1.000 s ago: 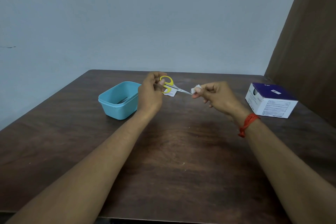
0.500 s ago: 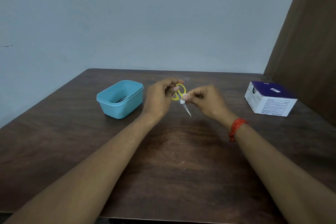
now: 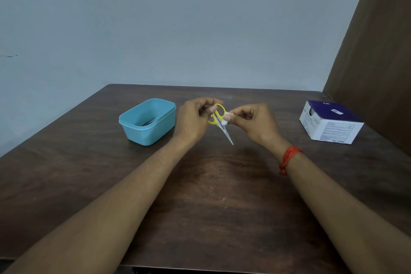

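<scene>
Above a dark wooden table (image 3: 211, 196), 2 bare hands meet. The left hand (image 3: 192, 121) grips small yellow-handled scissors (image 3: 219, 121) by the loops, blades pointing down toward the viewer. The right hand (image 3: 253, 123) pinches a small white piece (image 3: 227, 117) against the blades, just beside the handles. A blue tub (image 3: 148, 122) sits left.

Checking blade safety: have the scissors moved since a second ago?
Yes: the scissors swung from pointing at the cardboard box toward the near edge of the table.
</scene>
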A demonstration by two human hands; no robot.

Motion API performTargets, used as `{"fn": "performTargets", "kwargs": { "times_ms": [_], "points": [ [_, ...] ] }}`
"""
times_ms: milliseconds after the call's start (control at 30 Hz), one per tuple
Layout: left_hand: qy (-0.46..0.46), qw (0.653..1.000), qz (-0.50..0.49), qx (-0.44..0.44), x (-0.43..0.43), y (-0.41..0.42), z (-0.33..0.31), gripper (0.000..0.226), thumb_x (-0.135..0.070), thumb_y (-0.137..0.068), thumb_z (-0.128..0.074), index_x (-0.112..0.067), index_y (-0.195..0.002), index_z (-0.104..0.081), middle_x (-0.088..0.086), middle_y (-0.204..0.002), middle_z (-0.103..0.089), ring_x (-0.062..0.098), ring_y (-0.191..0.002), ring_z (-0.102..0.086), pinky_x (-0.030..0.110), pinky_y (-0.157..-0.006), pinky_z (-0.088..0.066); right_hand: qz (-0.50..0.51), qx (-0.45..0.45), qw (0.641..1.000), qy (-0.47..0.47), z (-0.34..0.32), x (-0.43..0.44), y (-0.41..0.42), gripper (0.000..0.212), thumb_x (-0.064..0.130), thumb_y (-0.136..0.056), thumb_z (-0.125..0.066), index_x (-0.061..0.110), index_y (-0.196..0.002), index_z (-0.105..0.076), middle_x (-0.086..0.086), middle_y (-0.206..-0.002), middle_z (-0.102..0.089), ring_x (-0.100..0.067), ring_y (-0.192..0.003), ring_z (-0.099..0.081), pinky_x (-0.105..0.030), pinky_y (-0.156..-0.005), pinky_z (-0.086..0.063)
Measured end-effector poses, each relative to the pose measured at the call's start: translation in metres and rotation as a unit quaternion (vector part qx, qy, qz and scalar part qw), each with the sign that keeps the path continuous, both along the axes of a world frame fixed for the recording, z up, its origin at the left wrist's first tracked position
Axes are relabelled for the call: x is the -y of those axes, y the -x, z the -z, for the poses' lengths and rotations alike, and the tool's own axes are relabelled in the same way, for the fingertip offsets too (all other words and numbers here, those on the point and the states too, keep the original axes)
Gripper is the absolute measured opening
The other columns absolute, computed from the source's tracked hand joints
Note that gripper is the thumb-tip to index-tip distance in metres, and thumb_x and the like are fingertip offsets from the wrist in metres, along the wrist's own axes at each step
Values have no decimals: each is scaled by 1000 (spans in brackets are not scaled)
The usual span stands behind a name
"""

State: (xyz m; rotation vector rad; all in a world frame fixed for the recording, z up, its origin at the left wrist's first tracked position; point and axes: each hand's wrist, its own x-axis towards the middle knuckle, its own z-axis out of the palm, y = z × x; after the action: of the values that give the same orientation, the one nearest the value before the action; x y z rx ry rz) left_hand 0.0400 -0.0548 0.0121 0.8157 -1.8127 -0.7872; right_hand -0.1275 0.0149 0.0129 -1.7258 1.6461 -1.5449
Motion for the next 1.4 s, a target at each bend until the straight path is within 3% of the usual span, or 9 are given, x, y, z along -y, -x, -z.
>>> {"fn": "performTargets", "kwargs": {
  "times_ms": [167,367,533,733,867,1100,1267,1333,1400],
  "points": [
    [-12,1000,-4,2,2,-1,3,19,-9,-97,-64,-19,-106,-77,4,-93,-77,21,-86,-73,44,-81,-62,-38,-20,997,-61,3,-1,-3,9,25,-79,-84,28,-75,-77,3,-76,-78,-9,-74,-68,-33,-74,-56],
    [-45,999,9,-14,3,0,2,17,-10,-96,-65,-20,-103,-76,3,-92,-78,20,-82,-74,44,-81,-62,26,31,999,23,-1,3,1,12,25,-83,-81,32,-75,-76,15,-75,-76,3,-72,-69,-15,-69,-52],
    [-53,998,8,-18,3,0,3,19,-8,-96,-64,-21,-101,-76,8,-92,-78,30,-84,-74,45,-81,-62,-41,21,998,-41,2,1,-2,12,21,-83,-81,28,-75,-76,15,-65,-73,8,-57,-61,-9,-59,-44],
    [-64,998,19,-18,5,-1,5,18,-10,-96,-65,-23,-102,-76,4,-89,-77,10,-67,-67,43,-79,-63,-18,23,998,-47,4,3,-3,7,21,-83,-81,24,-79,-77,3,-74,-76,-4,-66,-66,-26,-66,-53],
    [-78,996,48,-20,6,-3,4,19,-9,-96,-65,-24,-102,-74,5,-86,-76,12,-68,-69,44,-79,-63,-7,61,996,-62,4,3,-3,5,22,-85,-80,18,-83,-78,9,-65,-72,4,-49,-53,-13,-51,-40],
    [-84,994,77,0,5,-7,3,22,-7,-92,-70,-28,-94,-73,-4,-72,-72,13,-66,-71,48,-76,-63,-15,86,993,-76,3,0,-1,8,22,-85,-79,20,-78,-77,7,-64,-73,3,-47,-50,-12,-48,-40],
    [3,993,67,102,-2,-11,-3,40,-8,-78,-84,-23,-113,-72,0,-95,-73,18,-80,-68,38,-87,-58,-14,33,996,-84,2,2,1,15,25,-88,-78,10,-85,-78,14,-53,-64,2,-44,-47,-13,-49,-37],
    [99,973,76,193,-4,-13,-11,62,-12,-71,-89,-22,-128,-66,-3,-112,-67,19,-99,-66,26,-92,-51,-16,23,995,-94,1,2,0,19,25,-88,-77,6,-85,-78,7,-56,-62,-1,-47,-44,-18,-51,-35],
    [178,934,88,298,-5,-11,-19,76,-18,-70,-90,-19,-139,-58,4,-129,-60,21,-119,-56,26,-100,-42,-18,52,994,-97,-3,0,2,18,23,-89,-76,7,-80,-77,-2,-63,-65,-7,-54,-49,-21,-52,-38]
  ]
}}
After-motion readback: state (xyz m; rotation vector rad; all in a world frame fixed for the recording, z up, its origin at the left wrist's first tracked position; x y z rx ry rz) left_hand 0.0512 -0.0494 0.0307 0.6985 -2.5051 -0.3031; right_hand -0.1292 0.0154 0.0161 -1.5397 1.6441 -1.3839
